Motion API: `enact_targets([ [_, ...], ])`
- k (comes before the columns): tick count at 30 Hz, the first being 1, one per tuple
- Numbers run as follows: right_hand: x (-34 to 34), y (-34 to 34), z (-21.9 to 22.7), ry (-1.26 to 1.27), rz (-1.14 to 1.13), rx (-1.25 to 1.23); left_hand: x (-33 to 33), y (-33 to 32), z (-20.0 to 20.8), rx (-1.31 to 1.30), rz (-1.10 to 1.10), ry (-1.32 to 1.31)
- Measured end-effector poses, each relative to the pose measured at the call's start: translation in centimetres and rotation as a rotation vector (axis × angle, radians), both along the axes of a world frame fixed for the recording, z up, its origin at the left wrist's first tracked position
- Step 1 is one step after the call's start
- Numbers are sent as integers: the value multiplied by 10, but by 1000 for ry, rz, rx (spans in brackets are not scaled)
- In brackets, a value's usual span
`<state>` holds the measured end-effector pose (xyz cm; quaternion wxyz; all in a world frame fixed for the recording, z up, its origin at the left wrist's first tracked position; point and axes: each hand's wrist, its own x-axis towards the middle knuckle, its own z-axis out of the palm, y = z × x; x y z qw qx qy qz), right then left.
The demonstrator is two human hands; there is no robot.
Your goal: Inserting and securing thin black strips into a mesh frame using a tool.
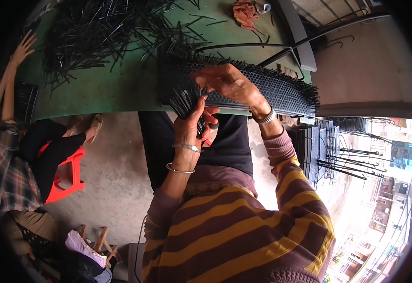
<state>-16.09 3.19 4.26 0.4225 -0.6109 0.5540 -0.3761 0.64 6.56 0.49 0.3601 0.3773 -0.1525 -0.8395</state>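
My left hand [190,126] is closed around a bundle of thin black rods [182,101], whose ends fan out above the fingers. Just above it, my right hand [232,86] has its thumb and fingers drawn together in a pinch. Whatever lies between those fingertips is too small and dark to make out. Behind both hands stretches a long black rack [272,87] full of round holes. Short black rods stick up along its far edge and right end. Its left end is dark and partly hidden by my hands.
A large heap of loose black rods [88,40] covers the green table [74,96]. Black metal bars [281,54] cross behind the rack. Far left, another person's hand [23,49] reaches over the table, beside a red stool [69,177]. More racks [319,148] stand at right.
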Motion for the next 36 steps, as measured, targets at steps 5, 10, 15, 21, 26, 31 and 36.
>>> enact_targets([
  [5, -9, 7, -2, -95, 19, 161, -1, -2, 7, -24, -112, -20],
  [10, -12, 12, -3, -257, -36, 186, -5, -2, 6, -12, -196, -26],
  [15, -15, 15, -1, -324, -93, 185, -9, 0, 4, -32, -53, -113],
  [21, -22, 16, 5, -315, -106, 238, -10, 0, -1, -29, -62, -107],
  [26, -17, 8, 16, -11, -428, -211, -8, -2, -8, 77, -17, -93],
  [31, -9, -16, -14, 218, -484, -463, -21, 7, -23, 84, -51, 35],
  [36, -3, -24, -23, 331, -509, -562, -26, 12, -41, 150, -69, 73],
])
